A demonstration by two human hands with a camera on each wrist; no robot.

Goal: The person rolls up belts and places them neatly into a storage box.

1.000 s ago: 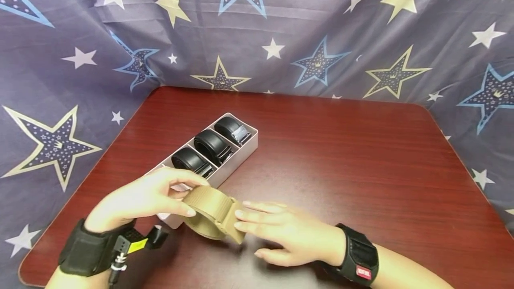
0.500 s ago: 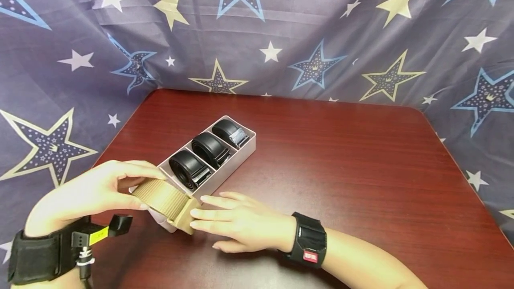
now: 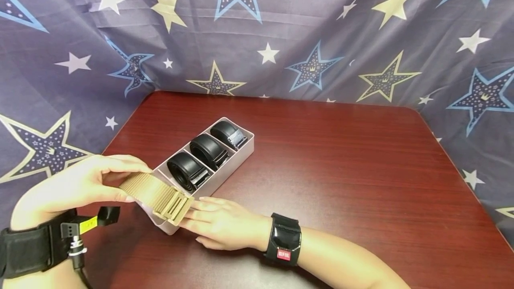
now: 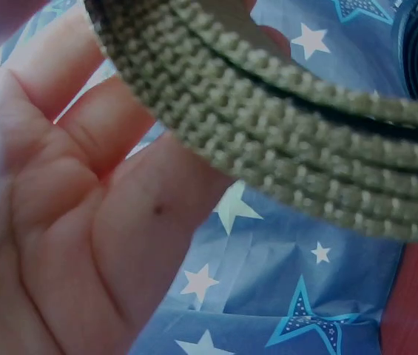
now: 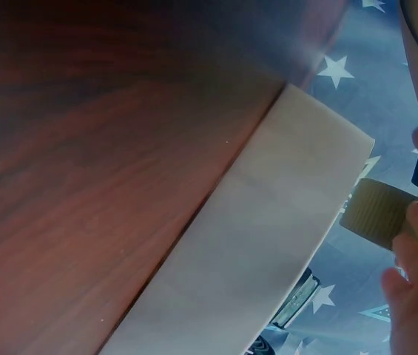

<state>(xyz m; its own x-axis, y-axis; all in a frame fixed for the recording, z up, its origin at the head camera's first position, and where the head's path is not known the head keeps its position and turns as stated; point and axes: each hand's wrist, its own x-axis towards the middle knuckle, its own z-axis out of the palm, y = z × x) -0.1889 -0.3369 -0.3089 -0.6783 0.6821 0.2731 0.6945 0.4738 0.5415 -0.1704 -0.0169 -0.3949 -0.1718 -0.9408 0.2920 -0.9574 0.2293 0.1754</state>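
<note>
A tan webbing belt point(image 3: 146, 191), rolled into a coil with a matching slotted buckle point(image 3: 174, 208), is tilted over the near end of a pale divided box point(image 3: 229, 168). My left hand point(image 3: 90, 182) pinches the coil at its left side, thumb in front and fingers behind. In the left wrist view the belt's woven edges point(image 4: 282, 133) show in several layers. My right hand point(image 3: 225, 224) reaches in from the right, its fingers extended to the buckle beside the box wall; the buckle hides some of its fingertips. The near compartment is mostly hidden under the tan belt.
Three black rolled belts sit in the other compartments: a near one point(image 3: 186, 171), a middle one point(image 3: 206, 150) and a far one point(image 3: 226, 133). The box stands at a slant on a red-brown wooden table point(image 3: 341, 168). A star-patterned curtain point(image 3: 301, 26) hangs behind.
Both hands have moved left with the tan belt, from in front of the box to over its near end. The buckle has turned so its slots face up.
</note>
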